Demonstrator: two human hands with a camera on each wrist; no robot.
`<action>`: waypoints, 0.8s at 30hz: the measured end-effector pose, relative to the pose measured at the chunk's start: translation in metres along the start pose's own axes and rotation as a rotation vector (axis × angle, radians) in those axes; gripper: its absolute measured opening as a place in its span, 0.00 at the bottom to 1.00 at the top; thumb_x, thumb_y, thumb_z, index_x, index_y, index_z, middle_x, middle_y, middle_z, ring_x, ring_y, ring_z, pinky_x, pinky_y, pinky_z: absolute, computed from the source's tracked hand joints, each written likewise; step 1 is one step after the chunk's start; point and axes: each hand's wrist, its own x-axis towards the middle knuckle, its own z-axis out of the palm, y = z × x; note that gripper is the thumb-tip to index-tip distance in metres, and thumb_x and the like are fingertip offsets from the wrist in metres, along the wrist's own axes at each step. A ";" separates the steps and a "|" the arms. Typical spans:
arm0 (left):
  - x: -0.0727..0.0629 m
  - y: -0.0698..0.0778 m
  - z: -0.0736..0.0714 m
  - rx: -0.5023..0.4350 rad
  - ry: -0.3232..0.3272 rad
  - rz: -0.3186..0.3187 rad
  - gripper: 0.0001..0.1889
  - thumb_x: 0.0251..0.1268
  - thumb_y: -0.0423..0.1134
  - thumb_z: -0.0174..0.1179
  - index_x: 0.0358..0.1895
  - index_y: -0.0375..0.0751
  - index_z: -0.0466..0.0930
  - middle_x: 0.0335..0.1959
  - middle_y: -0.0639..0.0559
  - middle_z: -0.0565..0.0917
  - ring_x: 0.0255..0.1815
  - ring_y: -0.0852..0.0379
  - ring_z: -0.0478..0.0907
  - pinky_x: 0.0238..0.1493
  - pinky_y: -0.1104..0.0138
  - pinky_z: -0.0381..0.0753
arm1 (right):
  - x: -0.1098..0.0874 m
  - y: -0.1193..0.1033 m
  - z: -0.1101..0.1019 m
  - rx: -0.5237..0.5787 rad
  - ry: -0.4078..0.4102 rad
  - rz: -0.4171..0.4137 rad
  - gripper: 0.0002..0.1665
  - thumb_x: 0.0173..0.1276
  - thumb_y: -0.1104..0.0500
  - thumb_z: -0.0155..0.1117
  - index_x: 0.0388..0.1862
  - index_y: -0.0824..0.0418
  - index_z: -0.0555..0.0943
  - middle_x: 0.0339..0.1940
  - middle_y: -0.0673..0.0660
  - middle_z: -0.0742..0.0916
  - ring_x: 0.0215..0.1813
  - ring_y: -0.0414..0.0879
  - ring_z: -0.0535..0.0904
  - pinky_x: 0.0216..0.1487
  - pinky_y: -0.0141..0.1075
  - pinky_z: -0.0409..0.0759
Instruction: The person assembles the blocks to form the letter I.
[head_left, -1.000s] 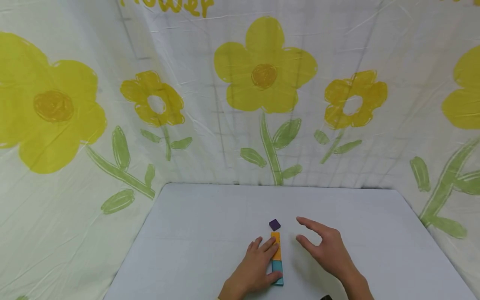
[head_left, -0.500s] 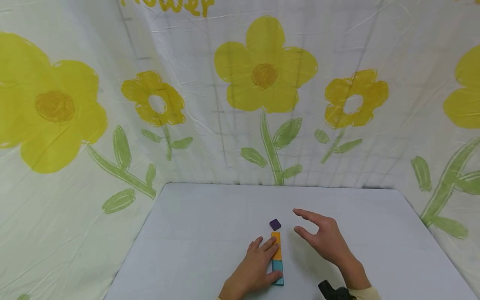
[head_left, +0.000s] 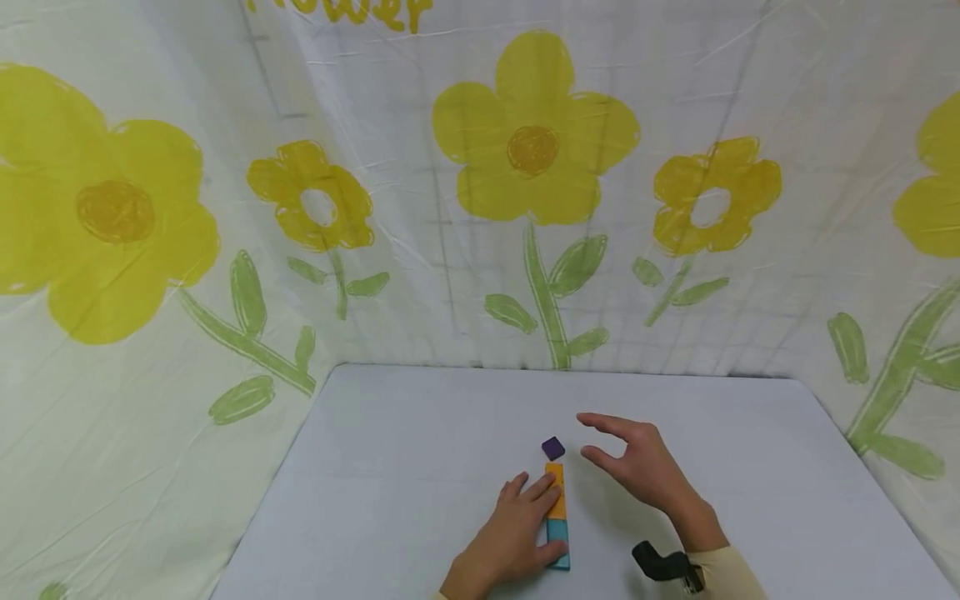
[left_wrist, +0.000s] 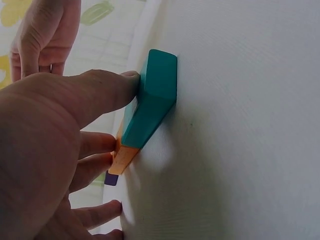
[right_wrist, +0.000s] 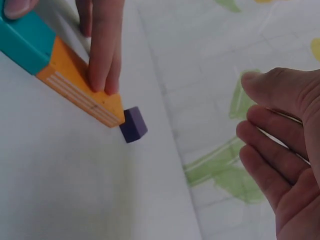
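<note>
An orange block [head_left: 557, 509] and a teal block [head_left: 557, 531] lie end to end in a line on the white table. My left hand [head_left: 504, 537] rests over them, two fingertips on the orange block and the thumb on the teal one, as the left wrist view also shows. Just beyond the orange end sits a small purple block [head_left: 552, 448], turned at an angle; in the right wrist view its near corner is by the orange block [right_wrist: 75, 82]. My right hand [head_left: 647, 468] hovers right of the purple block, thumb and fingers apart, holding nothing.
The white table [head_left: 390, 467] ends at a pale curtain [head_left: 420, 300] printed with yellow flowers and green leaves. A black device [head_left: 660, 562] is strapped at the right wrist, over a cream sleeve [head_left: 727, 575].
My right hand has moved forward and slightly left, nearer the purple block, bringing its sleeve and black wrist device into view. The left hand and the blocks stay in place.
</note>
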 end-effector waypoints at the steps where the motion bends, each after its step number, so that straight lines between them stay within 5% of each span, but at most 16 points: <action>1: 0.000 0.000 0.000 -0.001 0.000 0.001 0.39 0.71 0.64 0.70 0.82 0.58 0.73 0.87 0.62 0.67 0.86 0.38 0.63 0.84 0.37 0.66 | 0.001 0.002 0.001 0.002 -0.006 -0.003 0.28 0.71 0.59 0.80 0.69 0.56 0.87 0.64 0.52 0.92 0.64 0.54 0.90 0.63 0.58 0.89; 24: 0.001 -0.001 -0.001 -0.030 -0.015 -0.001 0.39 0.72 0.63 0.71 0.82 0.57 0.74 0.87 0.61 0.68 0.86 0.37 0.62 0.83 0.36 0.66 | 0.023 0.030 0.027 0.050 -0.148 0.023 0.25 0.72 0.63 0.79 0.67 0.55 0.89 0.64 0.49 0.92 0.66 0.52 0.89 0.67 0.55 0.87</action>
